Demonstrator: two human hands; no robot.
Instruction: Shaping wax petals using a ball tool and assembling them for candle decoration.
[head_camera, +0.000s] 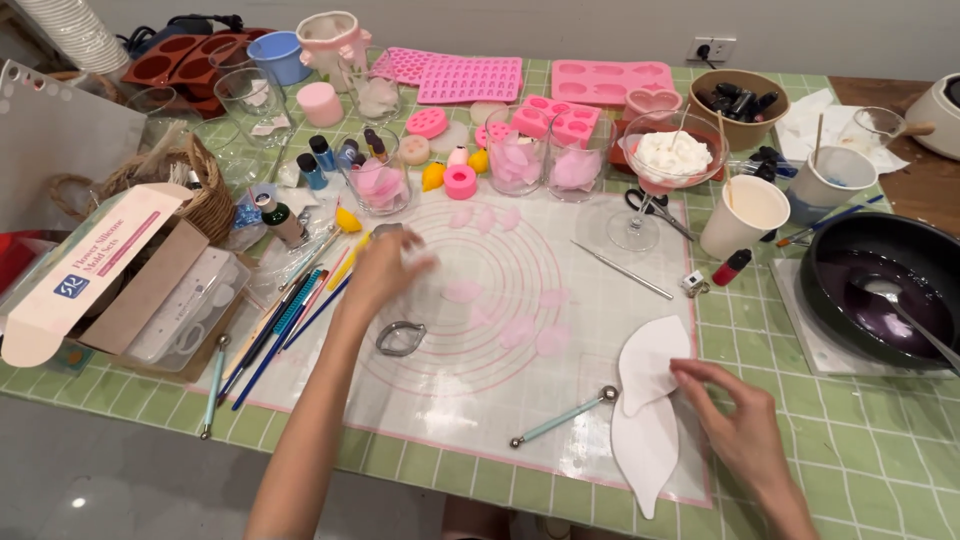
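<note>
Right hand (735, 415) pins white paper sheets (645, 400) flat, fingers spread; beyond, left hand (385, 270) pinches a pale petal (412, 255), likely mid-shaping, needing gentle pressure.

A desk (880, 450) topped with green checked tiling is carrying a translucent silicone work mat with pink rings (470, 400). Lying directly on the tiling are an open cardboard box (90, 270), a woven wicker basket (205, 195), a black pan (880, 285) on a white sheet, and pink silicone moulds (470, 78) along the far edge.

A craft worktable: pink silicone moulds (470, 78), a mat (480, 380) and modelling tools (565, 416).
</note>
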